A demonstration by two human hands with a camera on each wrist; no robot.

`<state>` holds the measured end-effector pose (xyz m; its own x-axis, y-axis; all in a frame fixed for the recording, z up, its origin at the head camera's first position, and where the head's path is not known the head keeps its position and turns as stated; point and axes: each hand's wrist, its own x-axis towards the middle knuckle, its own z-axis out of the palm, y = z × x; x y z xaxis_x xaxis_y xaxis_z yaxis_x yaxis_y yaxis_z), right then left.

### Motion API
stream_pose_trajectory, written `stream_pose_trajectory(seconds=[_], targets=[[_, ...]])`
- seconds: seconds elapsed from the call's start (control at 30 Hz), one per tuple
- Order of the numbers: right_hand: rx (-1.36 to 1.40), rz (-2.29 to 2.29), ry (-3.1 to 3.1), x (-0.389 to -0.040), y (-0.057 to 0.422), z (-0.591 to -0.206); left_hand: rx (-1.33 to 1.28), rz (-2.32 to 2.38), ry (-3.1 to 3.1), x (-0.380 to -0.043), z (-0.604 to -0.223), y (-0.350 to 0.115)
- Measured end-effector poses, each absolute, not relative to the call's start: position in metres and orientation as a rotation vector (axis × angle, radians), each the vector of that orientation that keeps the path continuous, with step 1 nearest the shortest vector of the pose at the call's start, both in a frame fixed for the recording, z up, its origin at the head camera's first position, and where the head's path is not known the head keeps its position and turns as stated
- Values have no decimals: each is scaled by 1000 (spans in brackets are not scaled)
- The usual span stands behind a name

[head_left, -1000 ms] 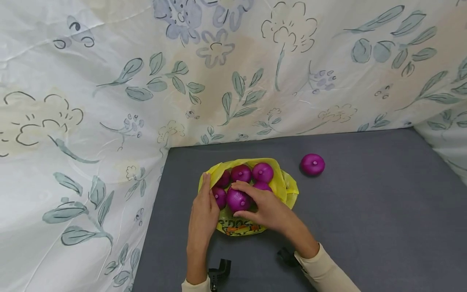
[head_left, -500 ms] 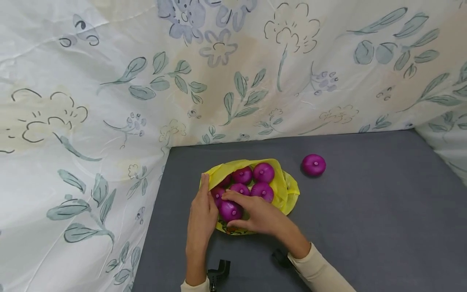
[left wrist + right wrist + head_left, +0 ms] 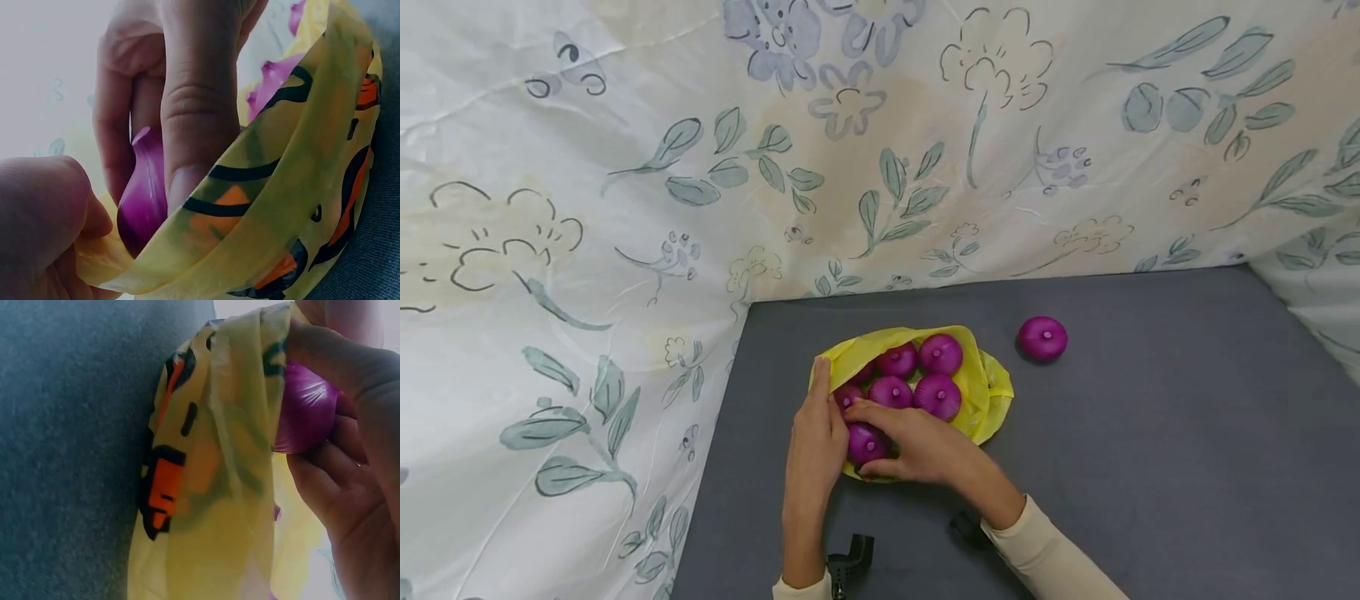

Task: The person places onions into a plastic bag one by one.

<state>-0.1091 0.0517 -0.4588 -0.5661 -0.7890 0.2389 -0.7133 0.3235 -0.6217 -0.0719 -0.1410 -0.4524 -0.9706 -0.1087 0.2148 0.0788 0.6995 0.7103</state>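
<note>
My right hand (image 3: 917, 442) grips a purple onion (image 3: 868, 443) between thumb and fingers at the near left inside a yellow plastic bag (image 3: 992, 400). In the right wrist view the same onion (image 3: 306, 409) shows partly behind the bag's rim. My left hand (image 3: 816, 437) holds the bag's left edge. Up close in the left wrist view, its thumb and curled fingers pinch the yellow film. Several more purple onions, such as one at the bag's right side (image 3: 937, 397), lie in the open bag. Those under the left flap are partly hidden.
One loose purple onion (image 3: 1042, 339) sits on the dark grey tabletop (image 3: 1150, 433), right of and behind the bag. A flower-patterned cloth (image 3: 887, 150) hangs behind and to the left. Black mounts are at both wrists.
My right hand has carried its onion left and toward me, lower into the bag's near left corner. Onions behind it have come into view. The left hand stays at the bag's edge.
</note>
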Motion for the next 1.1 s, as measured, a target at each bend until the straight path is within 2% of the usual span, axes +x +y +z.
stream_pose_trajectory(seconds=[1.1], targets=[[-1427, -806, 2527, -99, 43, -474, -4, -1161, -2655, -71, -454, -139]])
